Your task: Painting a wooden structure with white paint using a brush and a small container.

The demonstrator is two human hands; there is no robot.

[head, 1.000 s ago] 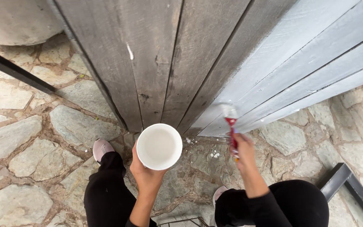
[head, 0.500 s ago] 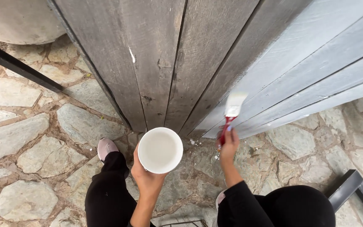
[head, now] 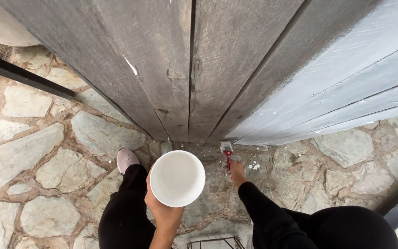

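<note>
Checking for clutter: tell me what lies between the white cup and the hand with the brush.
Head view: only bare stone paving between the white cup in the left hand and the right hand holding the red-handled brush.

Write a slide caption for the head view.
Left hand holds white tub; right hand puts brush at fence base.

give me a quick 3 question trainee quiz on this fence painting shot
1. True or false: the left hand holds the round white paint bucket.
2. The red-handled paintbrush in the right hand meets the upright wooden planks at: A) their top B) their bottom edge C) nowhere.
3. Fill in: the ground is irregular ____ paving.

Key: 1 true; 2 B; 3 stone.
</note>
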